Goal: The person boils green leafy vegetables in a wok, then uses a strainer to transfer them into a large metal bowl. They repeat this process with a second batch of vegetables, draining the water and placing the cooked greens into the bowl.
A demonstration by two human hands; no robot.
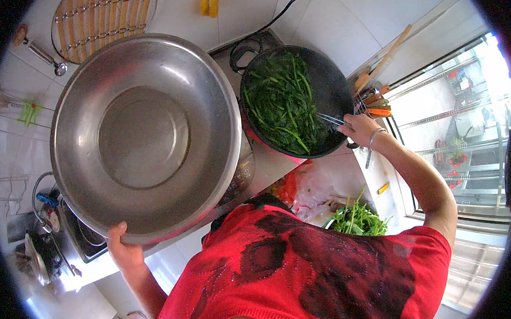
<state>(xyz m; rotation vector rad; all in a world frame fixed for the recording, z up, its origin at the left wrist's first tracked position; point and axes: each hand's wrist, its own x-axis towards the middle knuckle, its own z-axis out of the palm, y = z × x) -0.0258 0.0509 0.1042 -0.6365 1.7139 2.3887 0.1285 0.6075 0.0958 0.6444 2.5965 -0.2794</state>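
Observation:
My left hand (pixel 125 243) grips the near rim of a wide stainless steel basin (pixel 142 210), its thumb over the lip and the other fingers hidden beneath. Only a bare metal inside shows in the basin. To the right, my right hand (pixel 359 129) holds a pair of thin metal chopsticks or tongs (pixel 331 119); which of the two I cannot tell. Their tips touch dark green leafy vegetables (pixel 279 103) with long stems. The greens fill the left part of a black wok (pixel 334 79), whose looped handle (pixel 241 56) points up and left.
An induction cooker's control panel (pixel 243 176) shows beside the basin. Fresh leafy greens (pixel 357 217) and plastic bags (pixel 312 192) lie near my body. A utensil rack (pixel 360 102) stands by the window (pixel 462 125). At left is a sink (pixel 83 233); a slatted wooden rack (pixel 103 16) hangs on the wall.

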